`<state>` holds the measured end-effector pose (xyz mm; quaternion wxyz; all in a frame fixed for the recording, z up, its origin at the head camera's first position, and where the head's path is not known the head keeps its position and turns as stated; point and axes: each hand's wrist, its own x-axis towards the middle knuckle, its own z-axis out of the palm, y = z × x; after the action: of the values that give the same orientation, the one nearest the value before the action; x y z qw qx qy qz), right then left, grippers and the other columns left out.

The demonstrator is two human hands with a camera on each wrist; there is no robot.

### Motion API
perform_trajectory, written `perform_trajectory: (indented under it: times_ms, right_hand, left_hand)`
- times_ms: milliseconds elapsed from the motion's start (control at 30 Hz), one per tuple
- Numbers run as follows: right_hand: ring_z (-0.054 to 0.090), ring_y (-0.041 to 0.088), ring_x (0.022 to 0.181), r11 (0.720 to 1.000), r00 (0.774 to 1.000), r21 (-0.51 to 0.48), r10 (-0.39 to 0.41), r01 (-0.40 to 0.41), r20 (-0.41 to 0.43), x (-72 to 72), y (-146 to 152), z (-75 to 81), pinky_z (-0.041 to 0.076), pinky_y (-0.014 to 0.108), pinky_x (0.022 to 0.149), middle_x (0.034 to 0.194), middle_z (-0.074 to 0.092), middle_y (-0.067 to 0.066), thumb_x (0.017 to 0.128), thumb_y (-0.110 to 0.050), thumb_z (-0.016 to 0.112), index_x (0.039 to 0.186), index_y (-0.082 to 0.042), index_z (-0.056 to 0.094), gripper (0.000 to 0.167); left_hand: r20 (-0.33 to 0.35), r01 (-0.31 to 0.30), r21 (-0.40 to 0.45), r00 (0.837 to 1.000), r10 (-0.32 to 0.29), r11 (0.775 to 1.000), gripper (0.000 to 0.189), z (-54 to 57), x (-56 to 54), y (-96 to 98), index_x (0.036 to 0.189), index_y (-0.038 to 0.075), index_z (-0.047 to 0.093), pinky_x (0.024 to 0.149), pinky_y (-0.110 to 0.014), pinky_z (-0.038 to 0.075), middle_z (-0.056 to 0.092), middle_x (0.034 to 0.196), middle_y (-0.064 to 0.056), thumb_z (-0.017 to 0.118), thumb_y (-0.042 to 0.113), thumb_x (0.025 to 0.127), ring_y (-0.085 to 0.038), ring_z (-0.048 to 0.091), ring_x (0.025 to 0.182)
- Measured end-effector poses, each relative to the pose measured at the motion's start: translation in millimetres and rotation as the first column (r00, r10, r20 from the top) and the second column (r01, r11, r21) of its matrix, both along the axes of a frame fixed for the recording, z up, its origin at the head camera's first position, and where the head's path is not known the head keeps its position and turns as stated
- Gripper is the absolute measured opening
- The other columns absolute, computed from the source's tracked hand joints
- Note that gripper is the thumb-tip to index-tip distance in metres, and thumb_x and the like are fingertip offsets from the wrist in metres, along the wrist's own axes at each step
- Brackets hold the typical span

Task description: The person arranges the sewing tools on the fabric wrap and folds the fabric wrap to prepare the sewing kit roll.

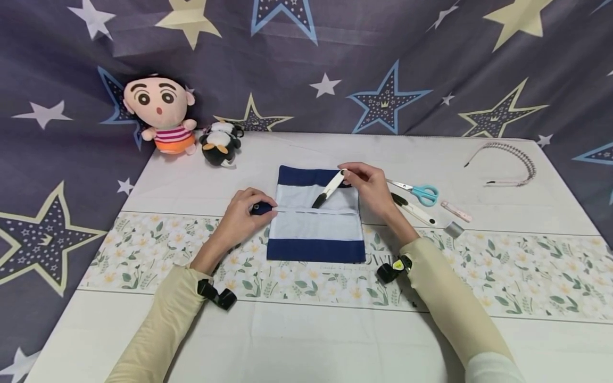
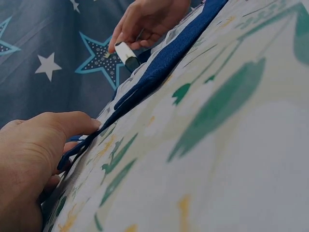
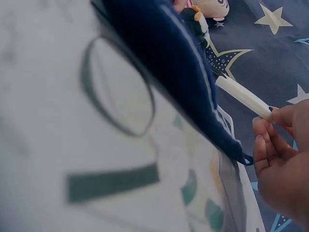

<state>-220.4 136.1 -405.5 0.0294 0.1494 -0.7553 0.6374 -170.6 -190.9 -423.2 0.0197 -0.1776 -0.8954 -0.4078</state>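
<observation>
A navy and pale blue fabric piece point(image 1: 316, 226) lies flat, a raised seam or fold running across its middle. At its left edge my left hand point(image 1: 241, 213) pinches the fabric, thumb on top in the left wrist view, beside a navy tab point(image 1: 261, 208) with a round snap. My right hand point(image 1: 372, 187) holds a slim white-handled tool point(image 1: 331, 187) between thumb and fingers near its top end. The tool's dark tip points down and left, right at the middle seam. In the right wrist view the white handle point(image 3: 244, 96) shows above the navy edge.
Right of the fabric lie blue-handled scissors point(image 1: 424, 194), a second white and black tool point(image 1: 417, 211), a small pink item point(image 1: 456, 211) and a grey thread spool point(image 1: 454, 230). A headband point(image 1: 519, 159) lies far right. A doll point(image 1: 165, 114) and a penguin plush point(image 1: 220, 143) sit back left.
</observation>
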Motion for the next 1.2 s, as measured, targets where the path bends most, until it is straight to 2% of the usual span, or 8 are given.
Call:
perform_trajectory:
  times_ms: [100, 367, 500, 600, 800, 900, 1033, 1200]
  right_hand:
    - [0.067, 0.025, 0.096, 1.000, 1.000, 0.028, 0.012, -0.012, 0.017, -3.1, -2, 1.8, 0.054, 0.038, 0.090, 0.116, 0.069, 0.021, 0.106, -0.007, 0.059, 0.126, 0.004, 0.070, 0.026]
    - [0.067, 0.029, 0.096, 0.994, 0.998, 0.101, 0.032, -0.037, 0.049, -9.3, -10, 7.0, 0.053, 0.036, 0.085, 0.108, 0.069, 0.019, 0.106, -0.010, 0.060, 0.130, 0.000, 0.070, 0.027]
    - [0.064, 0.032, 0.089, 0.992, 0.997, 0.108, 0.058, -0.062, 0.043, -11.7, -16, 8.5, 0.050, 0.030, 0.075, 0.105, 0.069, 0.020, 0.104, -0.007, 0.062, 0.128, 0.002, 0.070, 0.027]
    - [0.057, 0.028, 0.078, 0.986, 0.996, 0.145, 0.082, -0.085, 0.028, -12.0, -21, 9.2, 0.044, 0.027, 0.068, 0.099, 0.068, 0.018, 0.104, -0.006, 0.062, 0.127, 0.003, 0.070, 0.026]
    - [0.044, 0.019, 0.069, 0.972, 0.992, 0.199, 0.121, -0.125, 0.033, -11.8, -29, 9.1, 0.035, 0.029, 0.064, 0.088, 0.061, 0.016, 0.105, -0.007, 0.060, 0.129, 0.003, 0.068, 0.027]
    - [0.044, 0.021, 0.069, 0.966, 0.990, 0.219, 0.135, -0.139, 0.035, -11.4, -32, 8.5, 0.035, 0.029, 0.064, 0.088, 0.061, 0.019, 0.106, -0.008, 0.060, 0.130, 0.003, 0.068, 0.028]
    - [0.052, 0.024, 0.076, 0.959, 0.990, 0.244, 0.140, -0.142, 0.026, -9.8, -35, 7.0, 0.040, 0.030, 0.068, 0.095, 0.065, 0.018, 0.105, -0.008, 0.060, 0.134, 0.004, 0.063, 0.031]
    - [0.058, 0.026, 0.083, 0.953, 0.989, 0.264, 0.145, -0.148, 0.030, -6.3, -37, 3.9, 0.044, 0.031, 0.071, 0.102, 0.067, 0.015, 0.105, -0.007, 0.061, 0.128, 0.005, 0.064, 0.026]
  left_hand:
    - [-0.002, 0.000, 0.000, 1.000, 0.000, 1.000, 0.019, 0.3, -0.1, 0.3, 0.112, 0.015, 0.077, 0.091, -0.053, 0.042, 0.061, 0.123, -0.007, 0.076, 0.026, 0.096, -0.031, 0.048, 0.118]
    - [0.004, -0.005, -0.001, 1.000, 0.005, 1.000, 0.019, 0.5, 0.6, -0.9, 0.112, 0.016, 0.076, 0.089, -0.053, 0.044, 0.060, 0.123, -0.006, 0.076, 0.027, 0.097, -0.030, 0.048, 0.117]
    - [0.006, -0.004, 0.000, 1.000, 0.004, 1.000, 0.019, -0.5, 0.5, -1.3, 0.112, 0.017, 0.076, 0.089, -0.053, 0.043, 0.060, 0.123, -0.006, 0.075, 0.027, 0.097, -0.030, 0.047, 0.118]
    - [0.005, -0.005, 0.002, 1.000, 0.005, 1.000, 0.018, -1.0, 0.6, -1.2, 0.112, 0.017, 0.076, 0.088, -0.053, 0.044, 0.060, 0.123, -0.006, 0.075, 0.028, 0.097, -0.030, 0.047, 0.118]
    - [-0.006, -0.002, -0.004, 1.000, 0.002, 1.000, 0.019, -2.4, 0.3, -1.5, 0.112, 0.016, 0.076, 0.088, -0.053, 0.044, 0.060, 0.123, -0.007, 0.075, 0.027, 0.097, -0.031, 0.048, 0.118]
    - [-0.006, -0.003, -0.004, 1.000, 0.003, 1.000, 0.018, -2.3, 0.3, -1.5, 0.112, 0.016, 0.076, 0.087, -0.052, 0.044, 0.060, 0.123, -0.007, 0.076, 0.027, 0.097, -0.030, 0.048, 0.117]
    - [-0.010, -0.004, -0.004, 1.000, 0.004, 1.000, 0.018, -2.2, 0.2, -1.2, 0.111, 0.016, 0.076, 0.087, -0.052, 0.044, 0.060, 0.123, -0.007, 0.075, 0.027, 0.097, -0.031, 0.048, 0.118]
    - [-0.010, -0.002, -0.008, 1.000, 0.002, 1.000, 0.019, -2.4, -0.4, -0.5, 0.112, 0.016, 0.076, 0.087, -0.052, 0.043, 0.060, 0.123, -0.007, 0.076, 0.027, 0.097, -0.031, 0.048, 0.118]
